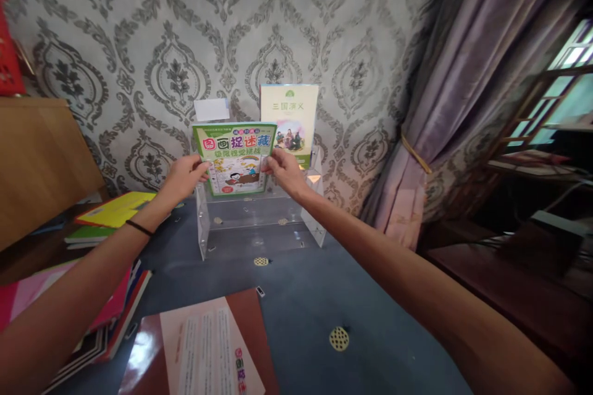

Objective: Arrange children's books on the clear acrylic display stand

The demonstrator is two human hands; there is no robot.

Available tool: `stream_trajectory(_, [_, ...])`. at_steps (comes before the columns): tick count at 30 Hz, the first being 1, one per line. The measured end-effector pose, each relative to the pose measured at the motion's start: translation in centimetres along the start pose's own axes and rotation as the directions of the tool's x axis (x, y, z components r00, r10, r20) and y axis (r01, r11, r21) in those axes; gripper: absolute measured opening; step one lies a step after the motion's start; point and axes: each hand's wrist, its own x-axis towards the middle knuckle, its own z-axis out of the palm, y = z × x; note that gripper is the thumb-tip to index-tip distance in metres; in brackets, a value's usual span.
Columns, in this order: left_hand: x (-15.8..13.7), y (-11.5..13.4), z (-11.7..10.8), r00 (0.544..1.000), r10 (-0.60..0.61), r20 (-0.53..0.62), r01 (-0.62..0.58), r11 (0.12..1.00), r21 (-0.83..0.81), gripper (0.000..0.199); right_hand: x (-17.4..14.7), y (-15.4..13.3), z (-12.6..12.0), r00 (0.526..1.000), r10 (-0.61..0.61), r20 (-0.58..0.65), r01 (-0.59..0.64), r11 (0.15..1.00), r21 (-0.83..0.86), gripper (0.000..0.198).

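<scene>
Between my two hands a green-bordered picture book (238, 160) stands upright, its cover facing me. My left hand (185, 176) pinches the book's left edge, and my right hand (285, 170) grips the right edge. The book is at a clear acrylic tiered rack (252, 237); whether its bottom edge rests on a tier I cannot tell. Behind it to the right, a cream book (293, 120) with pictured figures stands on the rack's upper part. A white card or book top (212, 110) shows behind on the left.
A brown-and-pink book (204, 352) lies on the blue tablecloth (370, 308) in front. Stacked books (115, 302) and a yellow book (115, 208) lie at left, near a wooden cabinet (41, 160). Patterned wall behind; a purple curtain (458, 86) hangs at right.
</scene>
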Motion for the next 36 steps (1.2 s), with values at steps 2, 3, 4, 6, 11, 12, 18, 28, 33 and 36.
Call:
stream_trajectory(2, [0.4,0.9,1.2,0.999,0.028,0.027,-0.028,1.000,0.001,0.025,-0.1,0.6,-1.4,0.999,-0.007,-0.050,0.006,1.000,-0.008,0.005])
stream_trajectory(3, [0.5,1.4,1.9,0.998,0.039,0.039,-0.039,0.999,0.002,0.025,-0.2,0.9,-2.2,0.997,-0.008,-0.075,0.007,1.000,-0.013,0.006])
stream_trajectory(4, [0.6,1.9,2.7,0.998,0.047,0.047,-0.048,0.999,0.005,0.025,-0.4,1.2,-3.0,0.995,-0.006,-0.098,0.004,1.000,-0.019,0.008])
stream_trajectory(6, [0.7,2.9,4.3,0.997,0.057,0.053,-0.058,0.998,0.019,0.025,-0.9,1.7,-4.6,0.991,0.002,-0.131,-0.007,0.999,-0.037,0.013])
stream_trajectory(11, [0.5,4.3,7.0,0.997,0.077,0.026,-0.079,0.993,0.093,0.022,-1.9,2.7,-7.1,0.984,0.013,-0.179,-0.026,0.997,-0.068,0.016])
stream_trajectory(12, [0.5,4.3,7.3,0.997,0.079,0.023,-0.081,0.991,0.109,0.020,-1.9,2.8,-7.3,0.985,0.008,-0.172,-0.020,0.998,-0.065,0.018])
stream_trajectory(18, [-0.7,4.0,6.6,0.992,0.117,0.045,-0.122,0.983,0.136,0.023,-2.5,2.2,-7.5,0.986,0.012,-0.164,-0.023,0.997,-0.070,0.022])
stream_trajectory(28, [-12.4,-2.0,4.0,0.930,0.295,0.219,-0.320,0.943,0.091,0.034,-3.7,1.6,-7.0,0.983,0.020,-0.184,-0.035,0.996,-0.082,0.030])
stream_trajectory(33, [-21.0,-7.6,2.2,0.919,0.187,0.347,-0.270,0.940,0.208,0.038,-7.6,2.0,-4.3,0.925,-0.011,-0.379,-0.055,0.985,-0.163,0.034])
stream_trajectory(36, [-24.6,-9.4,0.8,0.934,0.088,0.346,-0.205,0.925,0.319,0.040,-13.5,1.0,0.5,0.997,-0.036,-0.070,0.024,0.985,-0.169,0.027])
